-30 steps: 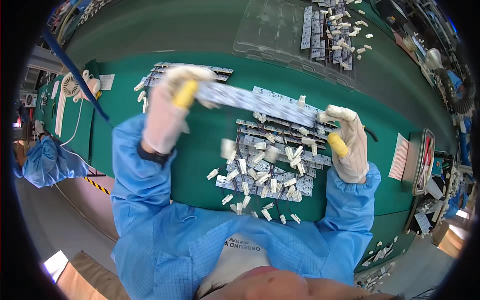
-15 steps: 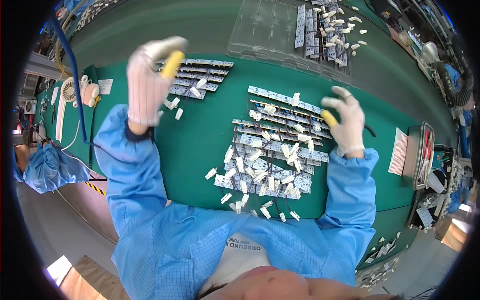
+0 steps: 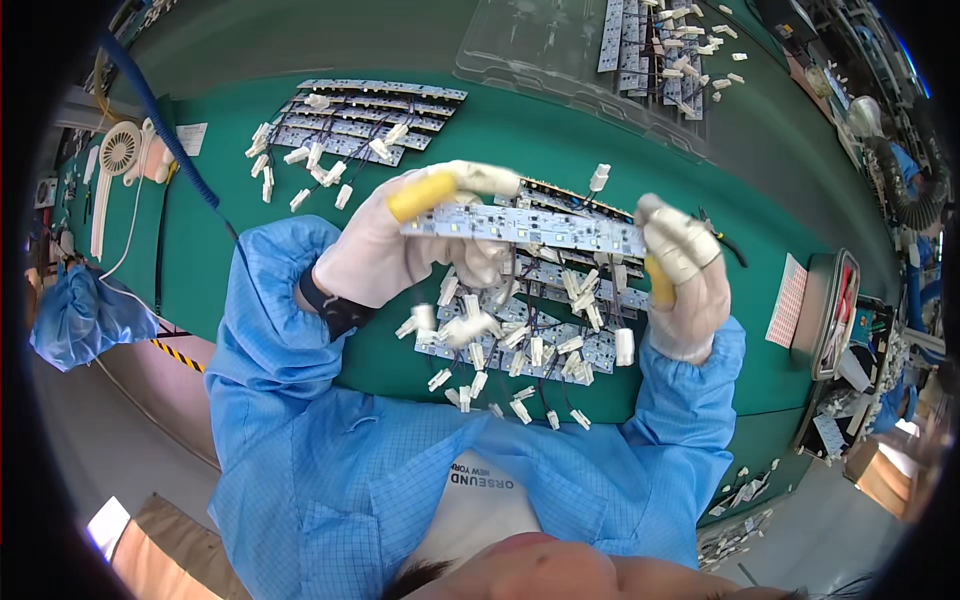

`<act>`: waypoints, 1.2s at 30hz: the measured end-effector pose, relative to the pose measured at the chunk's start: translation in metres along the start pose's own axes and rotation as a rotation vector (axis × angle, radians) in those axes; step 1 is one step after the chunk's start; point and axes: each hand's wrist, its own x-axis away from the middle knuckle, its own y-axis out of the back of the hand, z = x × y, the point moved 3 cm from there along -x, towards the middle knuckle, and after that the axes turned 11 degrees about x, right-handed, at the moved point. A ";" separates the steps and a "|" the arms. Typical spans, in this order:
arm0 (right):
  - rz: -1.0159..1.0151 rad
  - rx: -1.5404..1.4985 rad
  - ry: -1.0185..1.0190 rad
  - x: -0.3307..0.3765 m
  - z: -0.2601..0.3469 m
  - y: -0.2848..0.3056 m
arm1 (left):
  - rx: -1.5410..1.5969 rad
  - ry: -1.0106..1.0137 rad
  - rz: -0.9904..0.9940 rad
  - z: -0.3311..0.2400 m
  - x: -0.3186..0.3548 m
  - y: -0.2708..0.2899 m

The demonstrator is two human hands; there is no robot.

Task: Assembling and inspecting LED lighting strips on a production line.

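Both hands wear white gloves with a yellow cover on a finger. Between them they hold a long white LED circuit board [image 3: 540, 229], raised above the pile. My left hand [image 3: 400, 228] grips its left end, thumb on top and fingers beneath. At the other end my right hand [image 3: 684, 268] closes on the board's tip. Below lies a heap of similar LED boards [image 3: 590, 352] with dark wires and white plug connectors [image 3: 536, 350], partly hidden by the hands and the held board. At the far left rests a second stack of LED boards [image 3: 368, 110], its connectors toward me.
A clear plastic tray [image 3: 520, 55] lies at the back, with more boards [image 3: 630, 45] beside it. On the right are a sheet of small labels [image 3: 787, 300] and a metal box [image 3: 828, 315]. A small white fan [image 3: 121, 150] and blue coiled cable [image 3: 165, 130] are left.
My left hand has come right and nearer, from the far-left stack to the middle pile. A board is now lifted between both hands. The far-left stack shows uncovered.
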 end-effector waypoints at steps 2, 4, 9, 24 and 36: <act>-0.087 -0.200 -0.069 0.002 -0.016 -0.010 | -0.174 -0.041 0.037 0.002 0.004 0.004; -0.067 -0.477 -0.305 0.001 -0.013 -0.009 | -0.170 -0.021 0.034 0.003 0.007 0.002; -0.240 -0.653 -0.109 0.005 -0.018 -0.010 | -0.384 0.050 -0.003 -0.007 0.010 0.000; 0.036 -0.816 -0.838 0.015 -0.017 0.001 | -0.250 -0.202 0.095 -0.007 0.010 0.001; -0.038 -0.883 -0.774 0.014 -0.020 0.003 | -0.911 -0.462 0.061 -0.018 0.020 0.013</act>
